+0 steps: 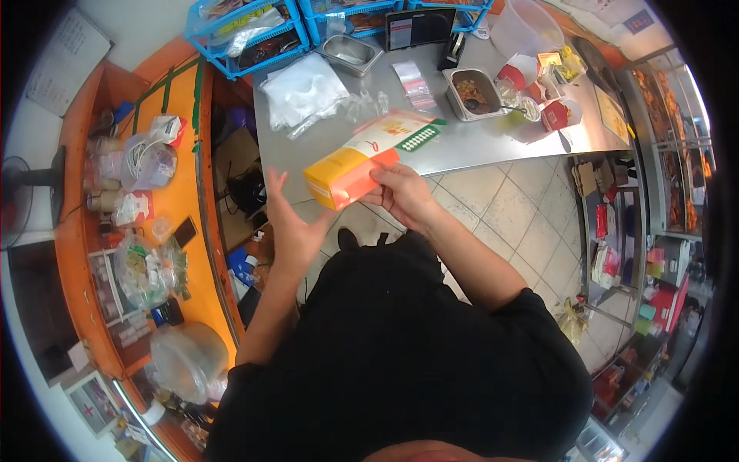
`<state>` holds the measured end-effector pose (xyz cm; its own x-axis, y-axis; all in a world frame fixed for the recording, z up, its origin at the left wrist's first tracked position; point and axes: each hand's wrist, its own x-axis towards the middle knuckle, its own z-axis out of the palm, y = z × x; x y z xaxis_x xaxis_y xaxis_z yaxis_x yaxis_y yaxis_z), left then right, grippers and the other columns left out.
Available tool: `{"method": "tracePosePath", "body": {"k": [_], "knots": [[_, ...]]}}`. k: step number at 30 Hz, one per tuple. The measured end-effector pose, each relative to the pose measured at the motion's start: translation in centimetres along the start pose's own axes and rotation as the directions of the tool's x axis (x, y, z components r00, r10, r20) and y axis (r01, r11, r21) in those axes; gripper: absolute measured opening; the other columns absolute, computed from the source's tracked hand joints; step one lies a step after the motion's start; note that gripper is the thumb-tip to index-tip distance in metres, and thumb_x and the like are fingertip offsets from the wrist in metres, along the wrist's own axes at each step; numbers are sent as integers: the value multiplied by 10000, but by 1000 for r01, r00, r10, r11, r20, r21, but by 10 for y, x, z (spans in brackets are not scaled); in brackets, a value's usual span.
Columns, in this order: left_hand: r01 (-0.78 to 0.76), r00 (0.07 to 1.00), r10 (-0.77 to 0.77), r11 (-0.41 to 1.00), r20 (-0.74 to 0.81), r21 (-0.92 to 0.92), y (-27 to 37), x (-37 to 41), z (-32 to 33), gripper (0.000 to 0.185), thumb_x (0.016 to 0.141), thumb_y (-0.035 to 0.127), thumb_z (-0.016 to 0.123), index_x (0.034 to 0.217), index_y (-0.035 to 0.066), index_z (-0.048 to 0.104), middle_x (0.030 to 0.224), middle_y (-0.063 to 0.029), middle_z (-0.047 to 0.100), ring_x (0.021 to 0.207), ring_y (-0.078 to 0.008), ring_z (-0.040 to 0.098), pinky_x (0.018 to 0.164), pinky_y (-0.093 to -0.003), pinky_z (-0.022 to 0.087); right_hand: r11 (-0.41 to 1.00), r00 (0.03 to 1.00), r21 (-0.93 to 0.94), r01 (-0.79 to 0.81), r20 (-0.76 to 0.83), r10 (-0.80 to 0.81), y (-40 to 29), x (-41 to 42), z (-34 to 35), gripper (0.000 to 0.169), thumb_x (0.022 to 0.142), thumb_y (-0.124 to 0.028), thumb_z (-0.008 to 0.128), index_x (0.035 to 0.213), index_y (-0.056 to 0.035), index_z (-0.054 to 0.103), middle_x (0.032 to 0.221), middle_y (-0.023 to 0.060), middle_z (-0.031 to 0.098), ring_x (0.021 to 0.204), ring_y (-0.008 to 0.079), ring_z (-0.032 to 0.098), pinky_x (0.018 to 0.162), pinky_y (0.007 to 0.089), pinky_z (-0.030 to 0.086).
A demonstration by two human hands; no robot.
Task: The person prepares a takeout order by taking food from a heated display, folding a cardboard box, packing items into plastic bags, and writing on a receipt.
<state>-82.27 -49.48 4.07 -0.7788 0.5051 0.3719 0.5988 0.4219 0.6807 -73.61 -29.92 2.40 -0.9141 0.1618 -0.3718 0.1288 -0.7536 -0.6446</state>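
A printed cardboard food box (358, 164) in yellow, orange, white and green is held up in front of me, near the steel table's front edge. Its green-edged flap points away to the upper right. My right hand (401, 193) pinches the orange side, thumb on top and fingers beneath. To the left of the box, my left hand (297, 231) is raised with thumb and fingers spread, holding nothing; its thumb is close to the box's lower corner, and contact cannot be told. Beyond the box, clear plastic bags (306, 92) lie on the steel table (462, 150).
On the table stand a steel pan of food with a spoon (473, 95), an empty steel pan (350, 55), a tape dispenser (452, 52), a tablet (420, 29) and red food boxes (560, 114). Blue baskets (248, 40) line the back. An orange counter (199, 260) runs along the left.
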Motion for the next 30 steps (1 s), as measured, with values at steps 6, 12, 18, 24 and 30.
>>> {"method": "tracePosePath", "body": {"k": [6,12,18,24,30], "knots": [[-310,879,235,943,414,123,-16,-20,4,614,816,273,783,1299,53,474,1265,-178,554,1099,-389,588,919,-467,483,965,1000,-261,-18,-3,18,71,0,18,393,1040,-245,500,1270,69,554,1131,146,662,1006,216,677,830,329,557],[-438,779,381,899,498,-2,-41,-26,12,401,886,311,697,1191,83,571,1129,-108,624,881,-286,665,830,-436,480,963,910,-177,-203,-398,118,38,-24,14,455,1003,-424,565,1208,-19,590,1070,99,653,931,188,676,735,337,577],[-627,658,625,764,419,-155,-40,-9,11,216,904,207,667,1050,65,593,1099,-119,636,897,-254,650,830,-391,460,833,849,-362,-418,-483,216,-2,-42,7,292,917,-344,704,1028,-82,636,948,26,709,840,129,693,632,261,501],[-576,655,626,776,422,-257,-63,10,16,138,962,149,590,1080,77,590,1079,-150,649,822,-313,657,764,-388,481,879,849,-345,-329,-516,115,18,-29,12,302,895,-278,736,1070,-44,657,915,11,706,798,120,687,600,280,504],[243,922,-57,855,383,-457,-62,19,12,150,1056,141,466,1063,16,549,960,-94,598,791,-177,587,739,-302,456,340,820,-939,48,-157,-550,36,-8,53,195,896,-173,706,1040,-46,734,977,128,719,853,207,700,755,335,545]]}}
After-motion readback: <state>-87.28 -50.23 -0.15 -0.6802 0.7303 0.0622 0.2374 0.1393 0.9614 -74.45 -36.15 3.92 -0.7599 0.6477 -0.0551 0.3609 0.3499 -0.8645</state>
